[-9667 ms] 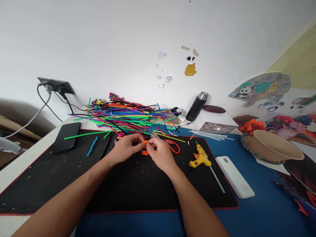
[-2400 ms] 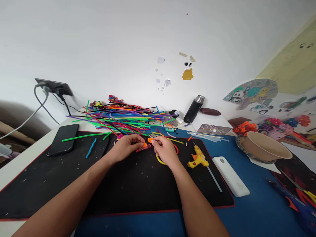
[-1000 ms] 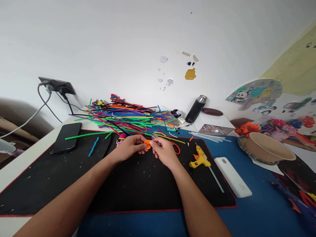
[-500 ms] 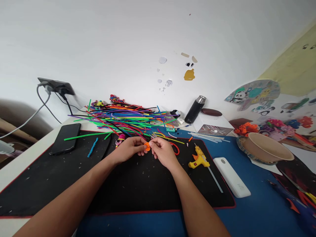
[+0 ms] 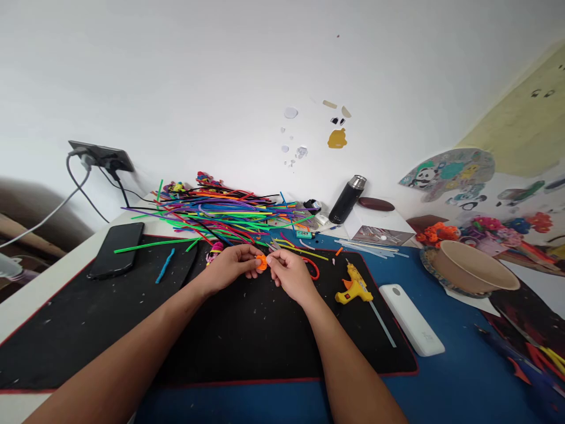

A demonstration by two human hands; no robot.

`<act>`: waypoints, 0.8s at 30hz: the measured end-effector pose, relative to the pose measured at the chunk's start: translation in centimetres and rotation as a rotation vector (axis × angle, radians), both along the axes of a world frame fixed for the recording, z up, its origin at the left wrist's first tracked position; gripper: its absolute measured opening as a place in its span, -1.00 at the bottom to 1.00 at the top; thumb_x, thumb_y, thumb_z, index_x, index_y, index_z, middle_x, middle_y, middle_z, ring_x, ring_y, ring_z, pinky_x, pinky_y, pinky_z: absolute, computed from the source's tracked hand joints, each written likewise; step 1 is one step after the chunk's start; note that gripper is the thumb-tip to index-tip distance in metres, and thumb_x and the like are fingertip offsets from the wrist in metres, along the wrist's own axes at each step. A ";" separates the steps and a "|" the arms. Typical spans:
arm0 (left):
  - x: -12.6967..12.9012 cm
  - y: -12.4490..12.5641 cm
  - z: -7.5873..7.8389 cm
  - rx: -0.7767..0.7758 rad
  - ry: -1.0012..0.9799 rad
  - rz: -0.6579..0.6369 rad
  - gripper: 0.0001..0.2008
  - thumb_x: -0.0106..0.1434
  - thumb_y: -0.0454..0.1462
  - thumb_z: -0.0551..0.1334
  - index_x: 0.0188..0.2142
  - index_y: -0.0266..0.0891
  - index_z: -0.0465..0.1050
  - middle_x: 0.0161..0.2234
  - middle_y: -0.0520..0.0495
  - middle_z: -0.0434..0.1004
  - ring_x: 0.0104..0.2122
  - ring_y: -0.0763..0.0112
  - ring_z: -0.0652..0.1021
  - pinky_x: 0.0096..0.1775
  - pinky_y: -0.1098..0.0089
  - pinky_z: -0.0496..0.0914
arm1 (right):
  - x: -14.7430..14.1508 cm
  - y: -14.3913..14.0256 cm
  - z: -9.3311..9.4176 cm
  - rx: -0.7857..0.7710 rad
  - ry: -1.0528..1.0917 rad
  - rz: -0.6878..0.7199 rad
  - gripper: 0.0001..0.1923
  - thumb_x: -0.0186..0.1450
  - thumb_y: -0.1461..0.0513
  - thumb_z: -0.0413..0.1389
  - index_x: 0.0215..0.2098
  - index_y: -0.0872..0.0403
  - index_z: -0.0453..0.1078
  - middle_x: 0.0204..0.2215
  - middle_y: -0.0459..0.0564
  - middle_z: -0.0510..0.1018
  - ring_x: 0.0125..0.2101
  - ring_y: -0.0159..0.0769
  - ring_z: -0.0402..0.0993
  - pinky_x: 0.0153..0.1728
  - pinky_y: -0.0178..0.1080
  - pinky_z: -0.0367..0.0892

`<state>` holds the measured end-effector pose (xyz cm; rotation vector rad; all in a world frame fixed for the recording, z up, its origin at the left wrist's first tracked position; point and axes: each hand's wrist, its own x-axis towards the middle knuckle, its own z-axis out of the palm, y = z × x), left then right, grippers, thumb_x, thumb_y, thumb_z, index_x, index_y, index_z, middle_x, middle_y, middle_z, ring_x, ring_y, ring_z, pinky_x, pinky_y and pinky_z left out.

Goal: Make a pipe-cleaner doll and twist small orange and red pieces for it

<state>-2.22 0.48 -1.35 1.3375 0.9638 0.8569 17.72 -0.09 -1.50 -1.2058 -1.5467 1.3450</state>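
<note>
My left hand and my right hand meet over the black mat, fingertips pinched together on a small orange pipe-cleaner piece. Just behind them lies a big heap of coloured pipe cleaners. A red curved pipe cleaner lies on the mat right of my right hand. A yellow glue gun rests further right.
A black phone and a blue pipe-cleaner bit lie at the left. A white power bank, a paper bowl, a black flask and craft flowers sit on the right. A wall socket with cables is at the left.
Both hands stay together on the orange piece, with only small finger shifts. Earlier, a pink piece and a yellow loop lay by my hands; neither shows now.
</note>
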 end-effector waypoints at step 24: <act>-0.4 -0.3 0.6 0.170 0.160 0.107 -0.51 0.18 0.11 0.38 -0.09 -0.19 0.52 -0.26 -0.07 0.68 -0.28 0.23 0.64 -0.20 0.27 0.51 | 0.5 0.8 -0.4 -0.001 0.044 -0.057 -0.70 0.32 -0.01 0.17 -0.31 0.05 0.42 -0.63 -0.20 0.40 -0.69 -0.43 0.29 -0.60 -0.35 0.19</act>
